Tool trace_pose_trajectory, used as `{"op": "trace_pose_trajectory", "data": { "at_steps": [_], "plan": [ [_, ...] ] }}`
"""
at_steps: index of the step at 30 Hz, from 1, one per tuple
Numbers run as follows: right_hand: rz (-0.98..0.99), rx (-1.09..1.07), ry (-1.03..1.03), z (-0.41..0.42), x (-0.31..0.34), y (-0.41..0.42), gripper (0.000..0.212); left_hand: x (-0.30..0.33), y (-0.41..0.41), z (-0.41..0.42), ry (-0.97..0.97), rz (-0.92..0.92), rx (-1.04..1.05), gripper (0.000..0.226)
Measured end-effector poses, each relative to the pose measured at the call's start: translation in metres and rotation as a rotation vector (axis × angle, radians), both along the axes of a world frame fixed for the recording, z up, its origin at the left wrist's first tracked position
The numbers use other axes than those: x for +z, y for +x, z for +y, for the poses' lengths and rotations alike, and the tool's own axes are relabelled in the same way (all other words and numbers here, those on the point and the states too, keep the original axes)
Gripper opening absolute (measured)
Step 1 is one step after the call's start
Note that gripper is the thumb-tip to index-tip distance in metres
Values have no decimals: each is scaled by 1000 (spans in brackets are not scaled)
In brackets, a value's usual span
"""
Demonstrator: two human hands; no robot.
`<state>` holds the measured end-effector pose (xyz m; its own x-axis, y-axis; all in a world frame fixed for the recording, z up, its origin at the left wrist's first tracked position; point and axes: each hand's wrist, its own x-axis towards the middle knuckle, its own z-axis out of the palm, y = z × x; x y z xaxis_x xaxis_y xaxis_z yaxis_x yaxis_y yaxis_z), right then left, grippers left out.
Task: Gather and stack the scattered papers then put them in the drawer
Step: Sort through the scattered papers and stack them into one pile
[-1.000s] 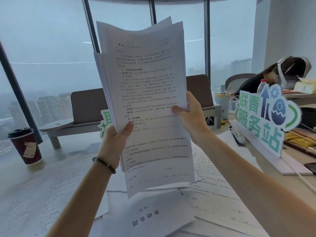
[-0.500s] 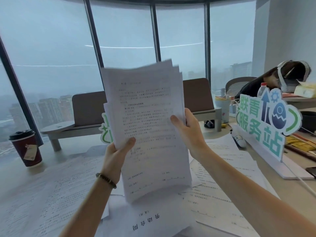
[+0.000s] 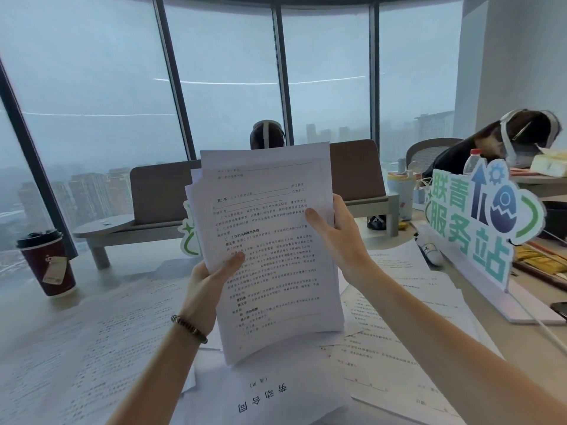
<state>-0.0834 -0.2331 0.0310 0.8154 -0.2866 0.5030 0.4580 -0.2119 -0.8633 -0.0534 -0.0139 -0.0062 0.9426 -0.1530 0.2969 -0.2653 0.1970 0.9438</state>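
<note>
You are at a pale desk [image 3: 36, 326] beside tall curved windows [image 3: 92, 87] that look out on a hazy skyline. One red paper cup [image 3: 49, 265] with a black lid stands at the far left of the desk, and one green and white standing sign [image 3: 478, 222] sits on the right. Two people wearing head straps are in view: one behind the divider straight ahead [image 3: 267, 134], one bent over a neighbouring desk at the far right [image 3: 521, 133].

You hold one stack of papers [image 3: 270, 240] upright in front of you, its lower edge just above the loose sheets [image 3: 399, 332] on the desk. The stack is white, covered with lines of small black print, and its sheets are not squared up: several corners fan out at the top left. How many loose sheets lie on the desk cannot be counted exactly, since they overlap; at least four are spread out, one of them a cover page [image 3: 264, 394] with large characters, nearest to you.

Your left hand [image 3: 208, 283] grips the stack's left edge low down, thumb across the front. Your right hand [image 3: 337, 234] grips the right edge higher up, thumb on the printed face and fingers behind. A dark beaded bracelet [image 3: 188, 328] circles your left wrist.
</note>
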Motion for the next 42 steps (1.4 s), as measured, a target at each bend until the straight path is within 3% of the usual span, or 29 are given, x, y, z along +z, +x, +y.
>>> {"op": "trace_pose_trajectory", "data": {
  "at_steps": [3, 10, 15, 19, 22, 26, 29, 32, 34, 38, 40, 42],
  "plan": [
    [-32, -1, -51, -1, 6, 0, 39, -5, 0, 2, 3, 8, -19, 30],
    [-210, -56, -184, -6, 45, -2, 81, -2, -1, 2, -10, 5, -39, 21],
    [-181, -149, -338, -3, 57, 2, 62, -4, -1, 2, -9, -8, -56, 29],
    [-96, 129, -5, -4, 46, 0, 74, -15, 1, 6, 20, -3, -78, 37],
    [62, 195, 56, -12, 12, 3, 43, -28, -2, 5, 73, 29, -72, 69],
    [274, 212, 13, -12, -39, 8, 31, -34, 1, 2, 133, 3, -20, 31],
    [292, 167, -43, -9, -44, 9, 25, -27, 2, -1, 268, -93, 31, 20],
    [314, 94, -153, -7, -37, 10, 25, -20, 5, -1, 328, -97, 77, 17],
    [384, 64, -297, -8, -30, 6, 27, -18, 10, 4, 300, 24, 36, 19],
    [851, -228, -990, -32, -37, 1, 71, -27, 22, 18, 349, 303, -53, 24],
    [1094, -285, -1107, -46, -55, 5, 88, -39, 32, 24, 416, 406, -25, 28],
    [1156, -214, -1134, -52, -72, 9, 93, -52, 40, 27, 513, 474, 7, 29]
  ]
}}
